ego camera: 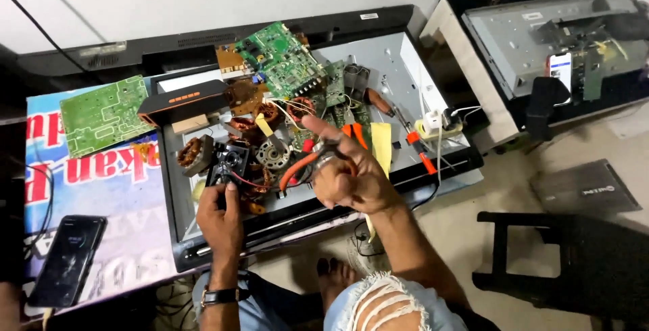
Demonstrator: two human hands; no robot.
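My left hand point(220, 219) grips a small black motor part point(228, 163) with red and copper wiring, at the front of a grey open panel point(385, 60). My right hand point(348, 172) is raised over the panel's front edge and holds orange-handled pliers point(297, 167), index finger pointing up to the left. Around both hands lie copper-wound motor coils point(193, 153), a round metal motor piece point(274, 153) and loose wires.
A large green circuit board point(284, 57) and an orange-black speaker point(182, 100) lie at the panel's back. Another green board point(101, 114) and a dark phone point(67, 260) rest on the left banner. A second opened panel point(541, 27) and black stool point(568, 256) stand right.
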